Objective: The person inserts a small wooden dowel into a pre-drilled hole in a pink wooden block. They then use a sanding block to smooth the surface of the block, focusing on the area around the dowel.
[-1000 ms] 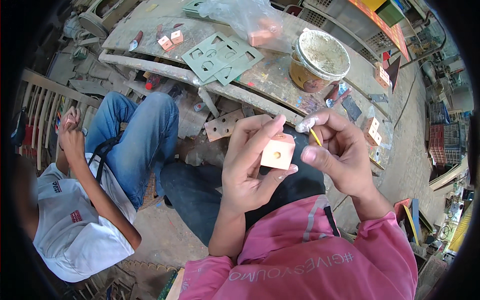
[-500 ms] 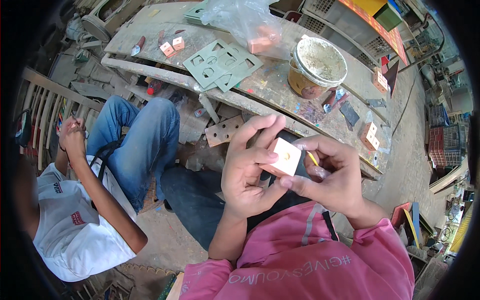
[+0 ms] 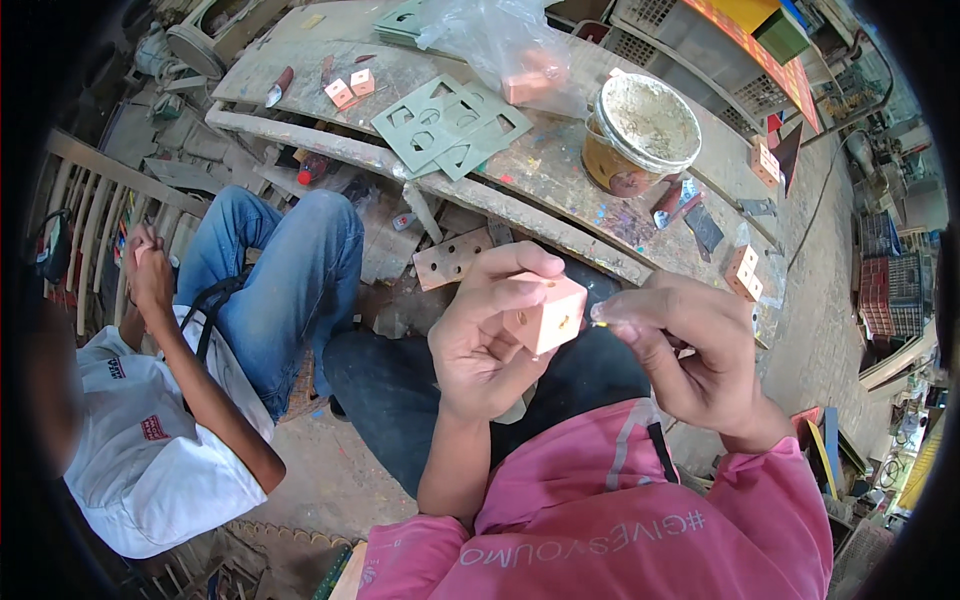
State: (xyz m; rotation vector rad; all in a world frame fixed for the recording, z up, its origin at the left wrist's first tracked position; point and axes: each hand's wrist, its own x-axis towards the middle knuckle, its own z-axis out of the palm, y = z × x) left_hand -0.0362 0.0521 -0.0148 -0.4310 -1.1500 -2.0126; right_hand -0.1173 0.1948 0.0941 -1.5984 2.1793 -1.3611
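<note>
My left hand (image 3: 468, 352) holds a pale wooden cube (image 3: 557, 314) between its fingers and thumb, above my lap. The cube has a round hole in the face turned toward my right hand and another hole on top. My right hand (image 3: 702, 348) is closed in a pinch just right of the cube, apart from it. A small thin yellow stick (image 3: 599, 323) pokes out of its fingertips toward the holed face. Most of that stick is hidden by the fingers.
On the worn bench (image 3: 560, 225) stand a putty bucket (image 3: 612, 160), green stencil sheets (image 3: 425, 140), a plastic bag (image 3: 490, 40), more wooden blocks (image 3: 742, 273) and scrapers (image 3: 704, 230). At my left sits a person in a white shirt (image 3: 165, 450), hands together. A holed board (image 3: 452, 260) lies below the bench.
My right hand has drawn away to the right from the cube and turned the yellow stick's tip toward it. My left hand has tilted the cube, so its top hole shows.
</note>
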